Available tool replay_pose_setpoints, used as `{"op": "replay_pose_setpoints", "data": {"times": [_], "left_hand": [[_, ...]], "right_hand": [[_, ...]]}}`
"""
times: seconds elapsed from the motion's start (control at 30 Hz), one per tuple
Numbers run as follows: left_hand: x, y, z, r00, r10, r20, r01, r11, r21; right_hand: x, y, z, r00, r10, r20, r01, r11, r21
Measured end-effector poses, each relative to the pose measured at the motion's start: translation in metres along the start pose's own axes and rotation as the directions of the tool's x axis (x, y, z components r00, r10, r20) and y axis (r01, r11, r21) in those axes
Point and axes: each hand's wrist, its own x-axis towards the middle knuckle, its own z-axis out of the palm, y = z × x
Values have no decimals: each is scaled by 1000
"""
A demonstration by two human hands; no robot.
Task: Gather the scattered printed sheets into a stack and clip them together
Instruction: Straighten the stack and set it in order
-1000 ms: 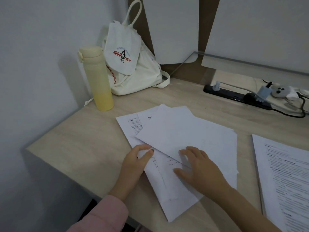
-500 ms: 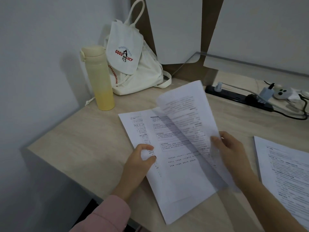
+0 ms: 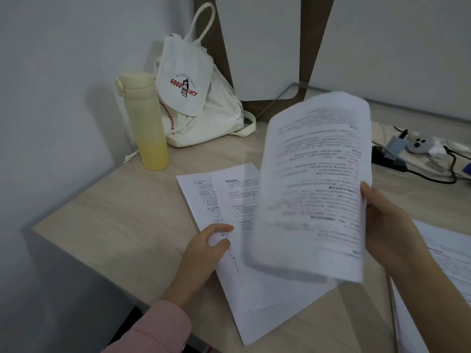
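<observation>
My right hand [image 3: 387, 225] grips a white printed paper sheet [image 3: 313, 189] by its right edge. It holds the sheet raised and bowed above the light wooden tabletop [image 3: 114, 225], I judge so that I can square it over the others. My left hand [image 3: 204, 248] pinches the left edge of 2 overlapping white printed pages [image 3: 254, 296] lying flat at the centre, probably to stop them sliding. A further printed paper [image 3: 448, 253] lies at 3 o'clock, well apart.

At 11 o'clock a pale yellow cylindrical bottle [image 3: 145, 123] stands upright just beside a cream canvas drawstring bag [image 3: 196, 98]. The bag's flap appears to read "GOOD LUCY" in red. A black power strip [image 3: 387, 161] lies at 2 o'clock. The print on the papers is too blurred or small to read. I see no clip.
</observation>
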Motion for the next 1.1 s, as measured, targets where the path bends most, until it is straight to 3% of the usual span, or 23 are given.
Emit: {"op": "replay_pose_setpoints", "data": {"times": [0.13,0.27,0.33,0.5,0.6,0.7,0.9,1.0,1.1], "left_hand": [[1,2,4,997,-80,-20,76,986,-146],[5,7,5,973,-231,15,228,946,-231],[4,9,4,977,-213,18,212,959,-187],[-1,2,3,996,-75,45,80,991,-106],[-1,-2,1,994,-100,46,105,989,-107],[-1,0,-2,988,-124,89,140,971,-193],[2,3,-4,980,-162,117,188,944,-270],[0,6,-2,984,-172,56,180,953,-243],[0,6,1,987,-162,12,162,976,-148]], "right_hand": [[4,35,-12,959,102,-266,-116,993,-37],[-2,65,-1,923,139,-358,-160,987,-30],[-8,76,13,928,197,-316,-221,974,-43],[-21,86,40,936,348,-45,-351,920,-177],[-14,71,27,956,289,-42,-292,953,-87],[3,48,-6,944,243,-223,-249,968,-1],[8,28,-35,911,230,-343,-333,900,-280],[6,26,-40,901,133,-414,-194,975,-109],[-8,30,-29,900,128,-416,-111,992,64]]}}
